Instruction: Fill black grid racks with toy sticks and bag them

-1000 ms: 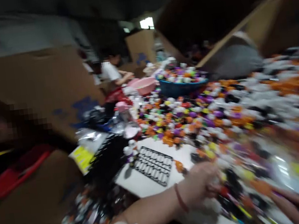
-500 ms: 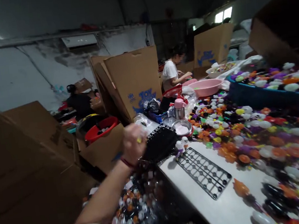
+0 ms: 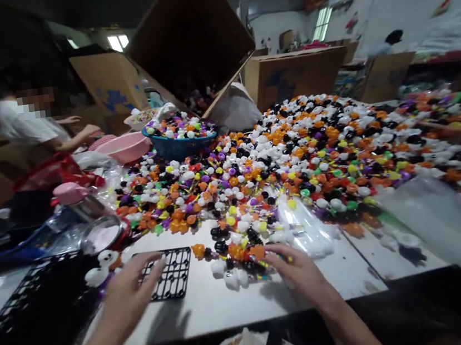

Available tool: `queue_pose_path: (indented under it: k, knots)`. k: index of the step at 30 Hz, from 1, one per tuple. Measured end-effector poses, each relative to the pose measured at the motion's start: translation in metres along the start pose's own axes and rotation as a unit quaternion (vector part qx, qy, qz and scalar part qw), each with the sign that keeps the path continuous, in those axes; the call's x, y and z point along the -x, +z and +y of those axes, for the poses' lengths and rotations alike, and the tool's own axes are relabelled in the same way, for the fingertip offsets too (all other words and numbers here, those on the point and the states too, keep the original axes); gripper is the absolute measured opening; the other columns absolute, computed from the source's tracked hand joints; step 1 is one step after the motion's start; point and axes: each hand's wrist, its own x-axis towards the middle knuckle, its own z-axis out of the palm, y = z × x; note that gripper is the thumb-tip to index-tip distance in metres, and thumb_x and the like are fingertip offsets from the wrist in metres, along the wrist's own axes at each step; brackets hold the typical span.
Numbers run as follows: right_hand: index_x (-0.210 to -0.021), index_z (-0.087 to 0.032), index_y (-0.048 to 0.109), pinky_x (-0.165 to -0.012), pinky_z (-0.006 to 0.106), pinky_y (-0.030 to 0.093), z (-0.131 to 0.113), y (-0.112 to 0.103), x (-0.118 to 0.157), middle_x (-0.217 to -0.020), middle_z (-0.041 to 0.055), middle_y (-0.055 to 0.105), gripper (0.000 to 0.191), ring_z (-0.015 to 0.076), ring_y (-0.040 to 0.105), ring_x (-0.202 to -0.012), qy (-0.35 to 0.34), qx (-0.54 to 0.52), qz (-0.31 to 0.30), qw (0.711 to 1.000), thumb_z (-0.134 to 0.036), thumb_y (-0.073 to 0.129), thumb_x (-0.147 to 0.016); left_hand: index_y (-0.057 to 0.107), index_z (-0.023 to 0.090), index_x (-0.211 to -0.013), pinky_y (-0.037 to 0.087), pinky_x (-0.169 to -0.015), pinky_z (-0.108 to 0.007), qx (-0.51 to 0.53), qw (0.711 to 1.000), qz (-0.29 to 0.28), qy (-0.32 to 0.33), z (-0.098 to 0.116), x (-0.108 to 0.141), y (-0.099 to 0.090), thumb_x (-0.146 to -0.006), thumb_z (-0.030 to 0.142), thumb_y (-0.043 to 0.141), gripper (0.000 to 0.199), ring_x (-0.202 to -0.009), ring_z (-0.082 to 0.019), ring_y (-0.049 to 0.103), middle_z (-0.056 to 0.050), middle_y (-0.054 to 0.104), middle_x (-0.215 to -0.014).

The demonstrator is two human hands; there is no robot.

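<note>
My left hand (image 3: pixel 130 296) hangs over a black plastic grid tray (image 3: pixel 177 274) with thumb and fingers apart and nothing visible between them. Two white-headed ghost figures (image 3: pixel 107 258) stand beside its knuckles. My right hand (image 3: pixel 301 273) pinches what looks like an orange-headed toy (image 3: pixel 257 252) with a striped stick, at the edge of a small group of loose toys. White skull-like pieces (image 3: pixel 232 278) and black pieces (image 3: pixel 221 246) lie in that group on the white table (image 3: pixel 214 317). How much of the orange toy my fingers cover, I cannot tell.
A large heap of mixed toys (image 3: pixel 261 152) spreads behind. Clear plastic bags (image 3: pixel 307 230) lie right of the group. Stacked black grids (image 3: pixel 40 302), a metal bowl (image 3: pixel 102 235) and a pink-lidded flask (image 3: pixel 74 194) stand left. Beyond are a blue basin (image 3: pixel 181 148) and a person (image 3: pixel 34 126).
My view has swung right to the heap. My left hand has come from beyond the table's left end to above the grid. My right hand has come into view at the toys.
</note>
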Motion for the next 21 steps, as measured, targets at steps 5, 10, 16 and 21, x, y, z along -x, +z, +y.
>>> queue_pose_path:
  k: [5,10,16,21]
  knots:
    - [-0.107,-0.019,0.077,-0.074,0.03,0.056,0.012,-0.04,0.014,-0.105,0.0078,0.075,0.053,0.0264,0.068,-0.094,0.066,-0.039,0.045,0.996,-0.06,0.074,-0.072,0.067,0.02,-0.084,0.046,-0.071,-0.03,0.015,0.977,-0.19,0.095,0.051,-0.042,0.098,-0.092,0.048,0.044,0.037,-0.077,-0.019,0.062,-0.005,0.07,-0.083]
    - [-0.104,-0.021,0.077,-0.077,0.025,0.055,0.027,-0.073,0.032,-0.102,0.0045,0.075,0.052,0.0249,0.067,-0.096,0.13,-0.039,0.121,0.983,-0.06,0.077,-0.069,0.065,0.018,-0.085,0.041,-0.07,-0.028,0.0,0.96,-0.209,0.187,0.087,-0.057,0.15,-0.096,0.039,0.044,0.032,-0.078,-0.018,0.059,-0.006,0.067,-0.085]
    - [-0.1,-0.019,0.079,-0.071,0.025,0.057,0.034,-0.071,0.034,-0.099,0.0068,0.075,0.057,0.0257,0.069,-0.092,0.166,-0.118,0.137,0.969,-0.063,0.079,-0.063,0.062,0.018,-0.08,0.038,-0.063,-0.025,-0.045,0.96,-0.204,0.185,0.108,-0.089,0.183,-0.096,0.036,0.046,0.029,-0.071,-0.015,0.059,-0.003,0.066,-0.079]
    - [-0.091,-0.017,0.079,-0.055,0.022,0.051,0.037,-0.057,0.021,-0.081,0.0054,0.073,0.059,0.0189,0.065,-0.068,0.139,-0.137,0.181,0.964,-0.065,0.081,-0.058,0.063,0.018,-0.086,0.04,-0.066,-0.026,-0.084,0.958,-0.167,0.218,0.145,-0.169,0.212,-0.096,0.034,0.046,0.025,-0.077,-0.016,0.061,-0.005,0.067,-0.085]
